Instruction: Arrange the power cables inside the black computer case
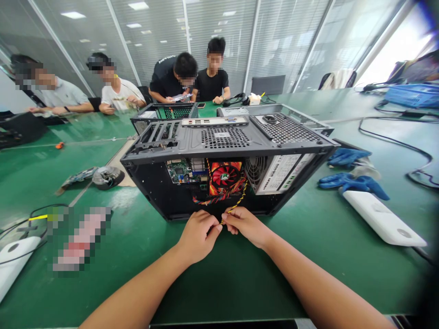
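Observation:
A black computer case [192,148] lies before me on the green table, its near side uncovered. Inside are a green motherboard [180,172], a red cooling fan [224,176] and a power supply [283,176] with a white label. A yellow-and-black twisted cable [243,197] runs from the case down to my fingers. My left hand [200,234] pinches its lower end, and my right hand [245,224] pinches it just beside, the fingertips almost touching. The cable's tip is hidden by my fingers. More coloured wires [214,199] hang below the fan.
Blue gloves [360,183] and a white device [382,218] lie on the right. To the left are a round metal part [105,176] and a blurred-out flat item [82,240]. Other open cases [291,111] stand behind. Several people sit across the table.

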Motion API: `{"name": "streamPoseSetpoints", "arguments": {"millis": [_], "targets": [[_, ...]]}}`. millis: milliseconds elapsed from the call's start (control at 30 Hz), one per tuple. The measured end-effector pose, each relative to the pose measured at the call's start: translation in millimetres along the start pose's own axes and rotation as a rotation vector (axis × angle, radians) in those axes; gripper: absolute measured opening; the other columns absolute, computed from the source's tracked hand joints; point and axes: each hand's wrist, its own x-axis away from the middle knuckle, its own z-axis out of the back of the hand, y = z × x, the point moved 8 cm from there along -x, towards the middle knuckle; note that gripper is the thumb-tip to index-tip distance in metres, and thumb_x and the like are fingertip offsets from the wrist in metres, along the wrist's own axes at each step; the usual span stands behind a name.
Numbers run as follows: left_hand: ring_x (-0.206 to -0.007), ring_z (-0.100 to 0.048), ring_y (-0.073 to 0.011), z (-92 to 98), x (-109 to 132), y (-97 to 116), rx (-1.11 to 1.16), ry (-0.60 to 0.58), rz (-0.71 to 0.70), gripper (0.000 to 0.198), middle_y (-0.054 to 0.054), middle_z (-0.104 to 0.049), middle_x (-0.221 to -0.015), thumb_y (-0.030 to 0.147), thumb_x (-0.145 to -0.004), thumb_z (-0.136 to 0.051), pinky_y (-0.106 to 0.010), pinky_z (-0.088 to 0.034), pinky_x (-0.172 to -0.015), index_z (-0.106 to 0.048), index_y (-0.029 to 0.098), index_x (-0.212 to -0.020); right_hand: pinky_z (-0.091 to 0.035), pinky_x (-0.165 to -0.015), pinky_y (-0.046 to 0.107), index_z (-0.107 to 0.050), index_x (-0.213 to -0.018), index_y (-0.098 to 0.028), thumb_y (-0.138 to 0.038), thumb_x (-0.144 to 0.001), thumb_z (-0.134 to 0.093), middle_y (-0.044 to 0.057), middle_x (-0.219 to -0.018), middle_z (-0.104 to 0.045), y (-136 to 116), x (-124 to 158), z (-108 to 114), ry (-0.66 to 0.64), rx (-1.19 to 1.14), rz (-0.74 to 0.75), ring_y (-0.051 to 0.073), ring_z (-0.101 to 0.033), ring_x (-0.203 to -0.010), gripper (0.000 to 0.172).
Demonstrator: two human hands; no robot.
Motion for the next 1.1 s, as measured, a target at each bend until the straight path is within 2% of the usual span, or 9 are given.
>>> {"name": "streamPoseSetpoints", "arguments": {"millis": [1100], "targets": [[-0.071, -0.052, -0.0165, -0.8, -0.4, 1.8, -0.007, -0.006, -0.002, 0.02, -0.002, -0.059, -0.069, 0.022, -0.091, -0.049, -0.031, -0.04, -0.07, -0.054, 0.018, -0.072, -0.035, -0.05, 0.023, -0.055, -0.06, -0.016, -0.052, -0.077, -0.065, -0.003, -0.053, -0.05, 2.3, -0.6, 0.7, 0.008, -0.047, -0.011, 0.008, -0.045, -0.049, 0.042]]}}
